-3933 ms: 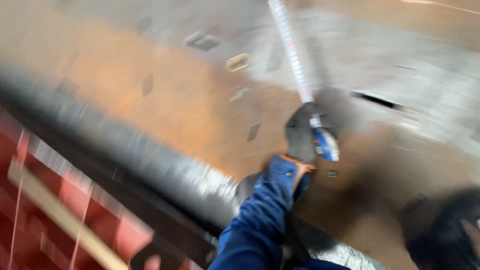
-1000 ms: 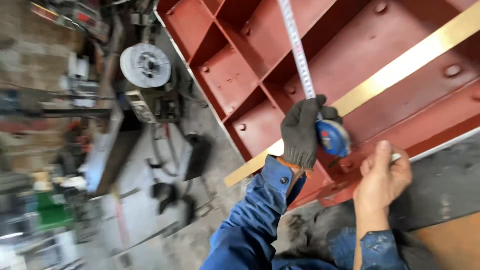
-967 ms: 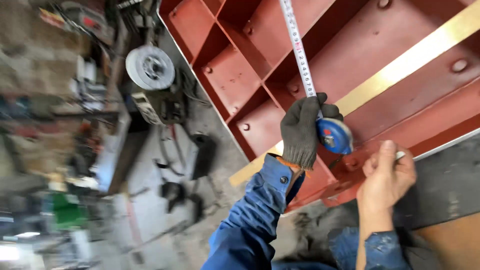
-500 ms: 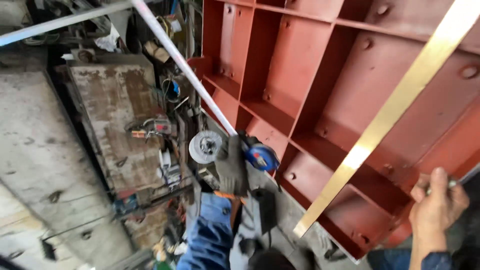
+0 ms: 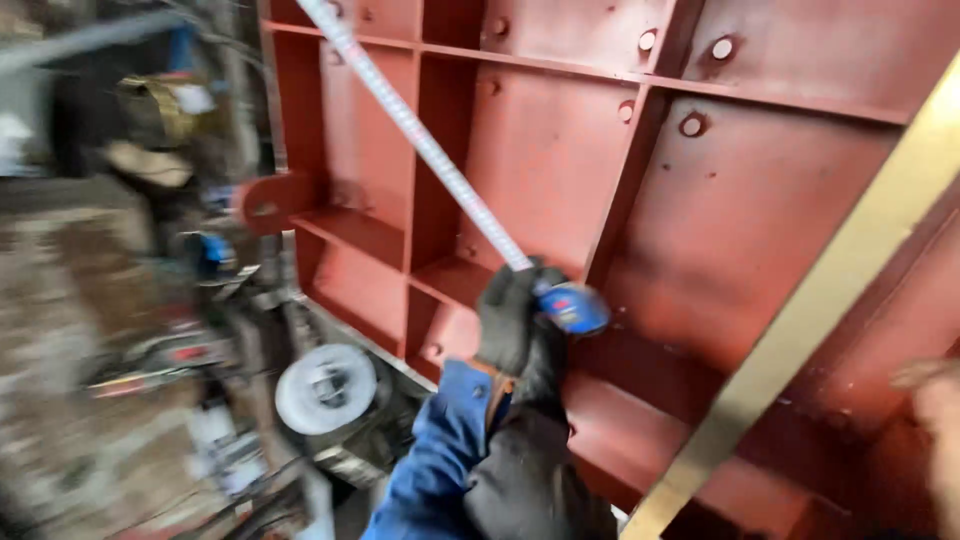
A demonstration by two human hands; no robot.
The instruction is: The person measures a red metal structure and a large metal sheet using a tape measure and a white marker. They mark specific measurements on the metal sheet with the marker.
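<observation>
My left hand [image 5: 512, 322], in a dark glove with a blue sleeve, grips a blue tape measure [image 5: 572, 305]. Its white blade [image 5: 415, 130] runs out up and to the left across a red ribbed steel panel [image 5: 540, 170]. A long yellow straightedge [image 5: 810, 325] lies diagonally over the panel's right part. My bare right hand [image 5: 935, 410] shows blurred at the right edge, next to the straightedge; I cannot tell whether it holds anything.
Left of the panel the workshop floor is cluttered and blurred: a round white wire spool [image 5: 325, 388], tools and cables [image 5: 160, 355]. The panel has welded ribs and several bolt holes [image 5: 690, 124].
The view has swung and closed in on the panel. My left hand with the tape measure has moved right, onto the red panel. My right hand has slid to the frame's right edge.
</observation>
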